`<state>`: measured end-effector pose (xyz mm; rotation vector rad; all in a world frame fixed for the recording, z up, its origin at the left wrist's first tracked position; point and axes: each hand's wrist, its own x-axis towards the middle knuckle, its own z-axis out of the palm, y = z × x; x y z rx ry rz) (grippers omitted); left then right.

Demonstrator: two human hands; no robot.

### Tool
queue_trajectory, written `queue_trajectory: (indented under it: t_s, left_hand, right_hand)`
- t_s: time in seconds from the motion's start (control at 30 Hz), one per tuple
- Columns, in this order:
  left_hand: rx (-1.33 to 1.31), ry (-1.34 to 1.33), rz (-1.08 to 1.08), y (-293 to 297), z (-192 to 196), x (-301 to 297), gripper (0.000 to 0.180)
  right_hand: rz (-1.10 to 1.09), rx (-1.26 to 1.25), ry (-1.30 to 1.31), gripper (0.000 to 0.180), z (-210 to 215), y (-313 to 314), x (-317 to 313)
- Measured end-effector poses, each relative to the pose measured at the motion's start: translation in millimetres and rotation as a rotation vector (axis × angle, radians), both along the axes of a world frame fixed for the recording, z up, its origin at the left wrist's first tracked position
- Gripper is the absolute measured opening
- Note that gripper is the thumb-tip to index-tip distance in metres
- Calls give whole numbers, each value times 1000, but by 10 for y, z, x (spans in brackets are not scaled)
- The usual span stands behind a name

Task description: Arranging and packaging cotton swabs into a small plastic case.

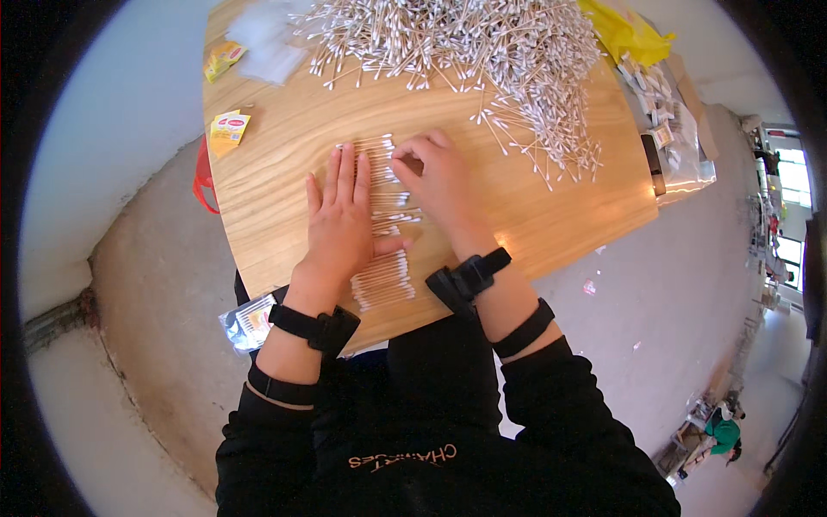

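Cotton swabs [384, 283] lie side by side in a long row on the wooden table [284, 207], running away from me. My left hand [338, 226] rests flat along the row's left side, fingers stretched, its thumb lying across the swabs. At the right side of the row, my right hand [444, 181] has thumb and index finger pinched together by the white tips near the far end. Whether a swab is between those fingertips is too small to make out. Beyond both hands spreads a large loose heap of cotton swabs [482, 47].
Yellow packets [229, 129] and clear plastic bags [269, 43] lie at the table's left. A filled swab packet [250, 321] sits by the near left corner. At right are a yellow bag [633, 36], a dark flat object [653, 164] and small packs [659, 108]. A person in green [722, 431] is farther off.
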<state>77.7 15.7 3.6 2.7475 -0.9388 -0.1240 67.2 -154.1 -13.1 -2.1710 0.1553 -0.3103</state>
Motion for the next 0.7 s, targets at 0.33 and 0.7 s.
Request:
queue_trajectory:
  t_s: [0.33, 0.7]
  left_hand:
    - [-92, 159, 183, 281, 94, -223, 135]
    - [-138, 171, 138, 42, 115, -482, 138]
  right_hand:
    - [-256, 744, -113, 44, -111, 63, -233]
    - [-59, 667, -160, 48, -177, 442, -262]
